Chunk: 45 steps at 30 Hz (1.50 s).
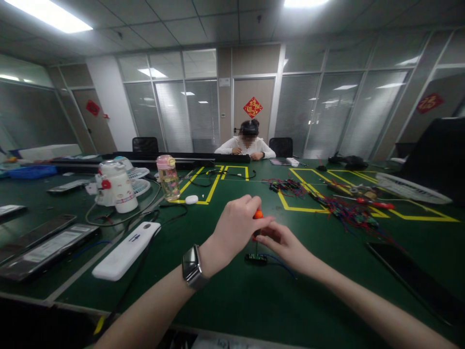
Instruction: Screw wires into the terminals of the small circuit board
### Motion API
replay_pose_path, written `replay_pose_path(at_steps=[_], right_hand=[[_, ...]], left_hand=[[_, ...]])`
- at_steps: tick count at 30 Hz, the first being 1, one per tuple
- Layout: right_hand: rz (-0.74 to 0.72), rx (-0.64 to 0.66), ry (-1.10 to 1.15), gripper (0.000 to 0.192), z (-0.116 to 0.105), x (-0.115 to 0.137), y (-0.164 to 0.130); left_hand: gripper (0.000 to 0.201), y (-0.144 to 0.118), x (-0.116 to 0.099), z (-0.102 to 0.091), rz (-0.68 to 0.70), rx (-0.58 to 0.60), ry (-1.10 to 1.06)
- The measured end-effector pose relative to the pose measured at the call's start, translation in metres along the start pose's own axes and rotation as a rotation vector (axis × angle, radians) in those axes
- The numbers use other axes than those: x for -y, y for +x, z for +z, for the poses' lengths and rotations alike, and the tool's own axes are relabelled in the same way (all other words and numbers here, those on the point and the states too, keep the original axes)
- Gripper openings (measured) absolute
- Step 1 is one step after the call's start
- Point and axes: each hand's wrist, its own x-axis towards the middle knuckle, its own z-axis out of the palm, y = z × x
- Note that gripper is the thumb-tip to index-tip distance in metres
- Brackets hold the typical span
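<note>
A white case (pixel 125 250) lies left of the board (pixel 255 258) on the green surface (pixel 254 300). The left hand (pixel 236 228), watch (pixel 192 266) at its wrist, is clenched round the orange screwdriver (pixel 257 214) – standing upright on the board. The right hand (pixel 281 242), just right of the board, pinches the screwdriver's shaft – coloured wires (pixel 345 208) lie further right, well apart

Green table (pixel 232 300): white power bank (pixel 125 250) near left edge, white jug (pixel 118 186) and pink-lidded bottle (pixel 167 177) further back. Wire pile (pixel 341 208) toward right edge, black tablet (pixel 414 281) at right front. Person (pixel 247 145) seated at far edge.
</note>
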Motion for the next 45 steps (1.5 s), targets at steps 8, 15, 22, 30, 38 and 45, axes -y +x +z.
replay_pose_path(at_steps=[8,15,22,30,38,45], right_hand=[[-0.156,-0.188,-0.086,0.044,0.011,0.003,0.006],[-0.179,-0.344,-0.113,0.034,0.014,0.010,0.017],[-0.162,-0.389,-0.187,0.022,0.012,0.010,0.019],[-0.055,-0.189,0.023,0.021,-0.002,0.014,0.012],[0.049,-0.116,0.175,0.028,-0.014,0.006,0.009],[0.103,-0.150,0.406,0.050,0.004,0.006,0.012]], left_hand=[[0.027,0.005,0.010,-0.004,0.122,0.063,0.263],[0.037,0.007,0.014,0.001,0.185,-0.042,0.349],[0.044,0.009,0.007,0.000,0.251,-0.090,0.290],[0.028,0.020,0.024,0.007,0.176,0.011,-0.259],[0.025,0.015,0.026,0.008,0.011,0.311,-0.943],[0.025,0.006,0.025,0.024,-0.153,0.108,-0.880]])
